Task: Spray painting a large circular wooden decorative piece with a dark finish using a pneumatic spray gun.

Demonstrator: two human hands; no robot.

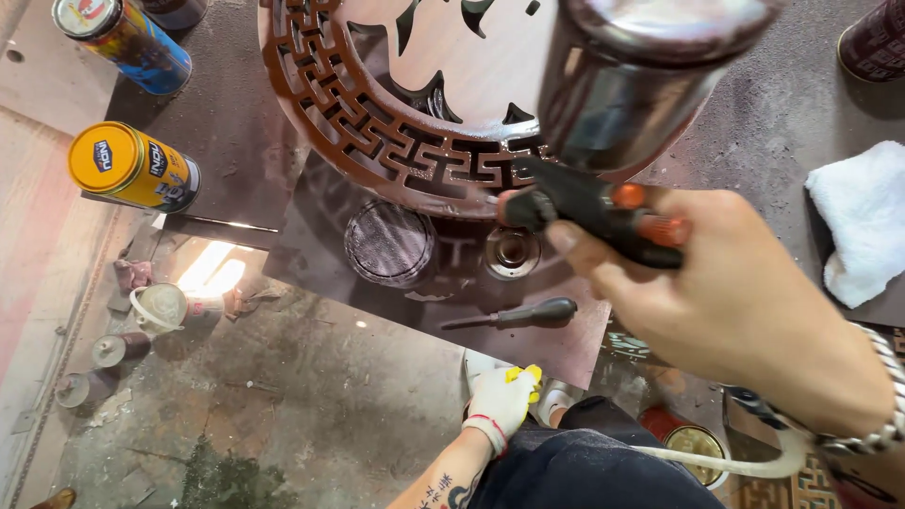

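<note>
Head view: your right hand (745,311) is clamped around the spray gun (603,212), its nozzle just beside the round carved panel (377,123) on the workbench (782,113). Your gloved left hand (501,401) hangs low, loosely curled, holding nothing.

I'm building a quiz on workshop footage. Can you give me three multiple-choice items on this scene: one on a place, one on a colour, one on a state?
1. Where does the screwdriver lie?
A. on the dark board under the round carved panel
B. on the white cloth
C. in a spray can

2. What colour is the glove on the left hand?
A. black
B. white and yellow
C. red

3. What is the right hand doing?
A. hanging empty
B. resting on the cloth
C. gripping the spray gun

Answers: 1 A, it rests on the board near its front edge; 2 B, white knit with yellow tips; 3 C, fingers wrap its black handle.
</note>
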